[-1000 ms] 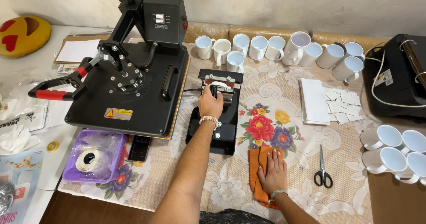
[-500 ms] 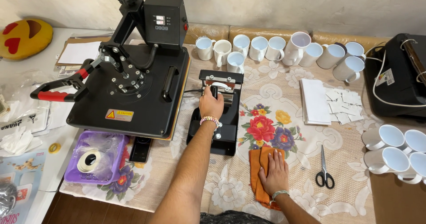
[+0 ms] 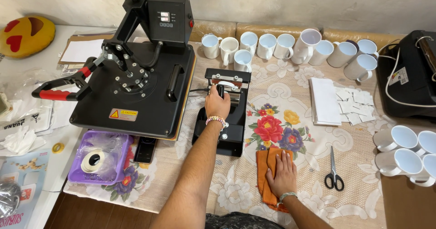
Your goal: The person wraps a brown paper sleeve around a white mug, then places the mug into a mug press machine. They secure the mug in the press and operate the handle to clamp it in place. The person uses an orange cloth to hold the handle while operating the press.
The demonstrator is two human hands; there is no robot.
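On mug press (image 3: 223,129), left hand (image 3: 217,104) apparently grips lever (image 3: 221,90).

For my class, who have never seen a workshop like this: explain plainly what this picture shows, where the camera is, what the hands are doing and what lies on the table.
The camera sits on the person's head and looks down at their own two hands. The left hand grips the black handle of a small mug press, a machine that clamps around a mug. The right hand lies flat on an orange cloth. To the left stands a large flat press with a red-tipped lever. A row of white mugs lines the back, and more sit at the right edge. Also on the flowered tablecloth are scissors, a stack of white paper sheets and a purple tray holding a roll of tape.
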